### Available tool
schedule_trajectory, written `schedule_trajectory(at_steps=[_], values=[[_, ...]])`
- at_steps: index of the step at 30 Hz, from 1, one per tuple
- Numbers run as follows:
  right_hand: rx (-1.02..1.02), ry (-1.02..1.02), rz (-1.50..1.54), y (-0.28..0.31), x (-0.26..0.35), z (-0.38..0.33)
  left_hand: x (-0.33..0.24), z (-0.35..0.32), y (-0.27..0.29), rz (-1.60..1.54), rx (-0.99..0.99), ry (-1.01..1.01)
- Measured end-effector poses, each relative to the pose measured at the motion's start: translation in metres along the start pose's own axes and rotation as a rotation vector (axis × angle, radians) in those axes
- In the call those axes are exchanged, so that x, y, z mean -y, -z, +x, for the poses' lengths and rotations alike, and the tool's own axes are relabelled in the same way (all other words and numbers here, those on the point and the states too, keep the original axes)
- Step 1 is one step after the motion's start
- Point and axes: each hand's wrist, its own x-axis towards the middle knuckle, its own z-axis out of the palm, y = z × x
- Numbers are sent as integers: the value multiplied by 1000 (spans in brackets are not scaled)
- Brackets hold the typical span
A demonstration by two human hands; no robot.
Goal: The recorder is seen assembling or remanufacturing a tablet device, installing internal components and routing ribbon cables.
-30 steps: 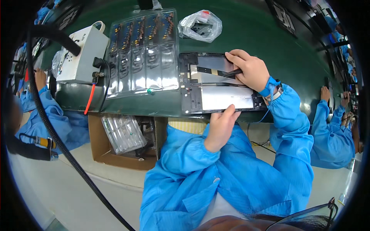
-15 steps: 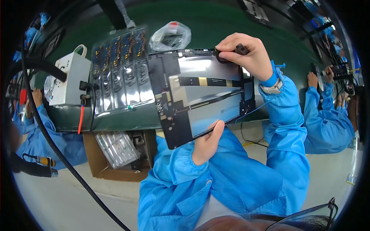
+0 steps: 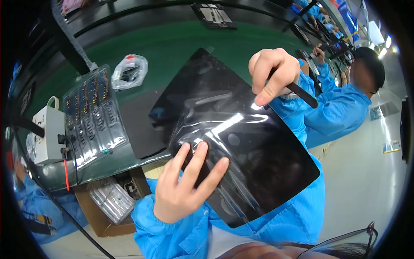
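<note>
A black tablet [image 3: 284, 159] is tilted in front of me, its glossy screen side facing up. Wrinkled clear film [image 3: 207, 99] lies over part of the glass and catches the light. My left hand [image 3: 179, 192] rests on the near left part of the screen with its fingers spread; its thumb is hidden. At the upper right edge of the tablet, my right hand [image 3: 276, 73] is closed, thumb tip against the border. A slim black tool [image 3: 304, 96] sticks out of the right hand's grip; its other end is hidden.
A dark flat sheet [image 3: 140, 125] lies on the green bench, beside a clear tray of small parts [image 3: 92, 114]. Left stands a white box [image 3: 51, 138] with cables. Beyond are a plastic bag [image 3: 129, 73] and another device [image 3: 213, 16]. A carton [image 3: 105, 224] sits below; a co-worker [image 3: 340, 108] is at right.
The tablet has been turned over, from its exposed inner parts to its glossy screen side. My left hand has moved from its lower edge onto the glass. The view has swung to the right.
</note>
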Motion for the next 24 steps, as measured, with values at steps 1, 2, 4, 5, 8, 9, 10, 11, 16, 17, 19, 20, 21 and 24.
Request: schedule_trajectory(at_steps=[1,2,4,5,8,9,10,11,16,17,19,20,21,24], values=[[-10,-17,-4,-1,2,1,-7,-2,2,23,13,1],[28,4,26,-2,5,2,-12,-4,4,47,39,-2],[72,61,71,-1,6,4,-19,-8,6,63,78,-12],[59,51,72,-3,2,3,-22,-9,5,108,77,0],[-2,175,128,-7,-8,-1,-28,-14,4,184,100,5],[-13,171,130,-7,-9,-2,-29,-15,3,219,112,2],[-6,183,139,-8,-9,-2,-31,-17,4,203,119,18],[2,196,148,-8,-8,-1,-32,-18,4,200,125,16],[33,209,103,-6,-5,0,-31,-19,2,186,111,30],[18,192,103,-8,-4,0,-31,-20,2,188,111,33],[10,179,104,-7,-4,3,-31,-21,4,194,117,39],[27,175,96,-6,-4,4,-30,-21,3,193,115,38],[46,171,86,-5,-3,5,-29,-19,2,177,108,37],[54,177,7,-2,-13,6,-25,-12,-2,197,86,41]])
